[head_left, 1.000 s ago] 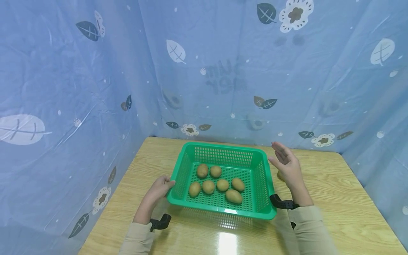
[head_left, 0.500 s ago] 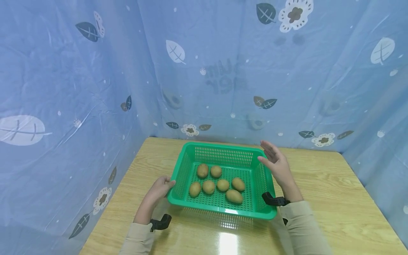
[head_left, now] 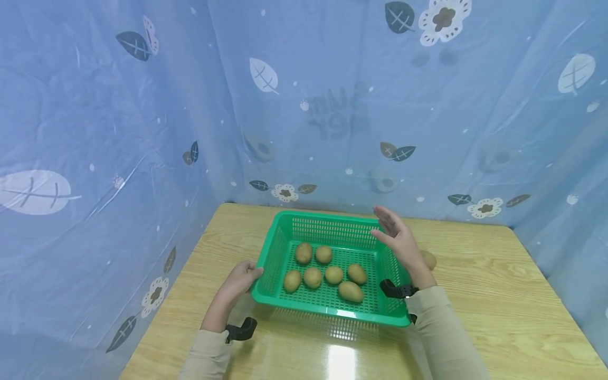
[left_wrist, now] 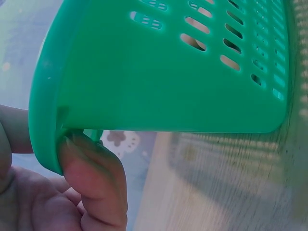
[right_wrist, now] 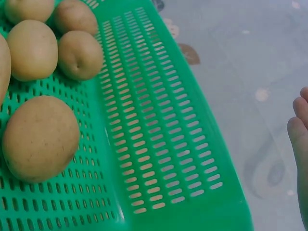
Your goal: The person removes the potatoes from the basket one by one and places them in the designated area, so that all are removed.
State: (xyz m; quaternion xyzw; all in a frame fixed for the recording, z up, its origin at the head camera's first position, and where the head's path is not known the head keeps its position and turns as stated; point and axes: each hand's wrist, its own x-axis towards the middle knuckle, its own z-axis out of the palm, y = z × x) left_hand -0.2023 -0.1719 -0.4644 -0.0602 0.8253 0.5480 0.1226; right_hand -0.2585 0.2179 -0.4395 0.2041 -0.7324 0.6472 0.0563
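Note:
My left hand [head_left: 239,279] grips the left rim of a green plastic basket [head_left: 309,310], thumb on top. In the left wrist view its curled fingers [left_wrist: 96,178] hook under the rim. Several potatoes [head_left: 333,275] lie on the basket's slotted floor. My right hand [head_left: 399,243] hangs over the basket's right back corner, fingers extended, thumb apart and nothing in it. Only the edge of this hand [right_wrist: 301,139] shows in the right wrist view, apart from the basket's wall.
Another potato [head_left: 429,259] lies on the wooden table [head_left: 494,295] right of the basket, partly behind my right wrist. A blue patterned curtain [head_left: 332,132] hangs behind and along the sides of the table.
My right hand has moved left from beside the basket to over its right side, uncovering the potato on the table. My left hand keeps its grip on the rim.

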